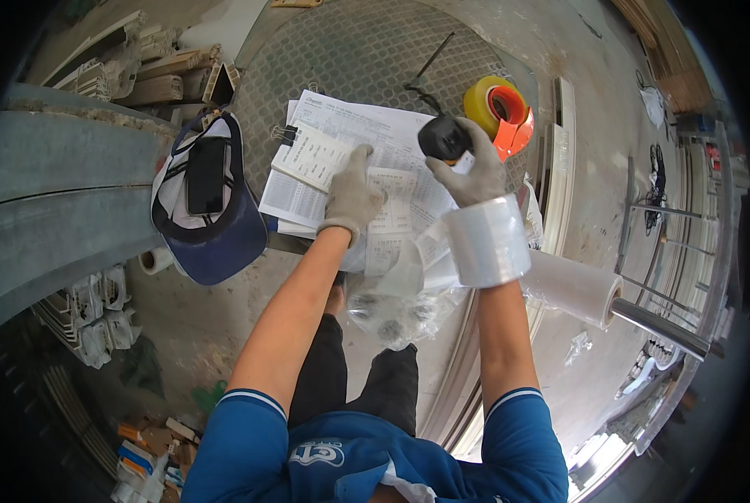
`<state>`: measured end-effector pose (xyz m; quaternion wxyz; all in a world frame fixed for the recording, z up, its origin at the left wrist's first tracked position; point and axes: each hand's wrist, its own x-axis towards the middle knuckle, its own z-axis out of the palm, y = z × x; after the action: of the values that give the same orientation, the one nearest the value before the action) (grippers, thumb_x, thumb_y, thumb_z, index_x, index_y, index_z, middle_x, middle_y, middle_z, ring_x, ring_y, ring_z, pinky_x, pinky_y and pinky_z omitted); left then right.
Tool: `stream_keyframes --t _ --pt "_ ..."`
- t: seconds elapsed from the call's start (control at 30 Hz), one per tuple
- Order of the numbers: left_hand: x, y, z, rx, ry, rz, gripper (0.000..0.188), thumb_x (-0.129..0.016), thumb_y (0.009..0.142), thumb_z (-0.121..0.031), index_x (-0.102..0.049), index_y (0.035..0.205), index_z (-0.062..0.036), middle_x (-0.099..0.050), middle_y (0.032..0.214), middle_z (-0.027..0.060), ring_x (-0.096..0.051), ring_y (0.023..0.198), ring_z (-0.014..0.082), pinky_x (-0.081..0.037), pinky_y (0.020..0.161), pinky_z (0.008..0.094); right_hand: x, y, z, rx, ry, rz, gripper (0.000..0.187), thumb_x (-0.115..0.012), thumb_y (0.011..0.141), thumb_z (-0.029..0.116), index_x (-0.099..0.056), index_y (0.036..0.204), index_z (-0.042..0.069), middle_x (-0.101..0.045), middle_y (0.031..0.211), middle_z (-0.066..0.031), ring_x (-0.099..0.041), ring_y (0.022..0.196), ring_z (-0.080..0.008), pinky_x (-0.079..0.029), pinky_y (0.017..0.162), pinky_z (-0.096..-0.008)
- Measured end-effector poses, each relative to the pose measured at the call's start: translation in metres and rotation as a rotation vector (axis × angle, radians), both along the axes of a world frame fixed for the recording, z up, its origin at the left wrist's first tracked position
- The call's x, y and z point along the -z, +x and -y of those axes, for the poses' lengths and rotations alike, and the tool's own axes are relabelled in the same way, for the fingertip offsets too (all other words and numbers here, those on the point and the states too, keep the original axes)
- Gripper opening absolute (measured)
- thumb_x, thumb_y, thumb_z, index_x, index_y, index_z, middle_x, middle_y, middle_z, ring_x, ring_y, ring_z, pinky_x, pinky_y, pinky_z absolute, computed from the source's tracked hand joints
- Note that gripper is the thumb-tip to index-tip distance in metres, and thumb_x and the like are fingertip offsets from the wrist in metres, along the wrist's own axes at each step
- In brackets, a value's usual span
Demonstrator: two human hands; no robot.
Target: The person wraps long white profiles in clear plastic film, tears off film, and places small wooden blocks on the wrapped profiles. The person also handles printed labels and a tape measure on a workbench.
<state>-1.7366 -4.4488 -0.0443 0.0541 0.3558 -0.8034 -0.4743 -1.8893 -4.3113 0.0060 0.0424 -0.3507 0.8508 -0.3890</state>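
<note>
My left hand [352,198], in a grey work glove, rests on a stack of printed sheets [375,126], one finger stretched toward a small clipped pad of slips [315,156]. Beside its thumb hangs a strip of printed paper labels [391,201]. My right hand [478,168], gloved too, is closed around a black tape measure [443,139] with a dark wrist cord, held above the sheets' right side. Around my right wrist sits a wide roll of clear film [486,243]. The undersides of both hands are hidden.
The sheets lie on a round, patterned table top [333,50]. Behind my right hand stands an orange and yellow tape dispenser [501,113]. A blue cap [220,226] holding a black phone [206,176] is at left. At right, a large film roll [576,289] sits on a metal bar.
</note>
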Motion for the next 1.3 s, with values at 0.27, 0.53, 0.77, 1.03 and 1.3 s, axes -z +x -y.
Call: stream_keyframes --t 0.27,0.53,0.77,1.03,1.3 --pt "-0.01 0.001 -0.004 -0.019 0.086 -0.019 0.07 -0.076 0.074 0.001 -0.049 0.138 -0.0084 -0.071 0.094 0.0179 -0.07 0.09 0.0277 -0.053 0.084 0.0364 -0.008 0.042 -0.04 -0.196 -0.032 -0.055 0.073 -0.086 0.061 0.015 -0.058 0.127 0.003 -0.065 0.118 -0.0167 -0.063 0.11 -0.0329 -0.049 0.096 -0.0411" --pt "-0.009 -0.004 -0.01 -0.101 0.111 -0.082 0.067 -0.076 0.075 0.0 -0.051 0.137 -0.0082 -0.072 0.097 0.0162 -0.07 0.091 0.0265 -0.054 0.084 0.0366 0.007 0.048 -0.034 -0.197 -0.009 -0.062 0.071 -0.084 0.063 0.014 -0.056 0.127 0.003 -0.064 0.121 -0.0174 -0.061 0.112 -0.0358 -0.047 0.098 -0.0429" --pt "-0.028 0.003 -0.009 -0.079 -0.03 -0.163 0.06 -0.075 0.078 -0.005 -0.053 0.135 -0.0054 -0.068 0.109 0.0182 -0.068 0.102 0.0275 -0.054 0.088 0.0366 0.017 0.04 -0.018 -0.201 0.019 -0.094 0.07 -0.084 0.064 0.015 -0.055 0.128 0.007 -0.062 0.123 -0.0153 -0.059 0.114 -0.0365 -0.048 0.097 -0.0431" --pt "-0.029 0.043 -0.03 0.065 -0.23 -0.153 0.039 -0.075 0.081 -0.012 -0.065 0.117 -0.0018 -0.065 0.107 0.016 -0.064 0.086 0.0266 -0.052 0.079 0.0368 0.015 0.05 -0.024 -0.227 0.204 0.036 0.081 -0.089 0.061 0.019 -0.052 0.132 0.006 -0.059 0.131 -0.0171 -0.056 0.122 -0.0365 -0.047 0.102 -0.0424" --pt "-0.037 0.054 -0.057 0.089 -0.087 -0.224 0.033 -0.077 0.083 -0.02 -0.068 0.11 -0.002 -0.067 0.103 0.0133 -0.066 0.084 0.0235 -0.053 0.078 0.0351 0.017 0.055 -0.042 -0.057 -0.081 0.112 0.078 -0.084 0.074 0.028 -0.049 0.14 0.005 -0.058 0.132 -0.0219 -0.056 0.121 -0.0376 -0.045 0.105 -0.043"
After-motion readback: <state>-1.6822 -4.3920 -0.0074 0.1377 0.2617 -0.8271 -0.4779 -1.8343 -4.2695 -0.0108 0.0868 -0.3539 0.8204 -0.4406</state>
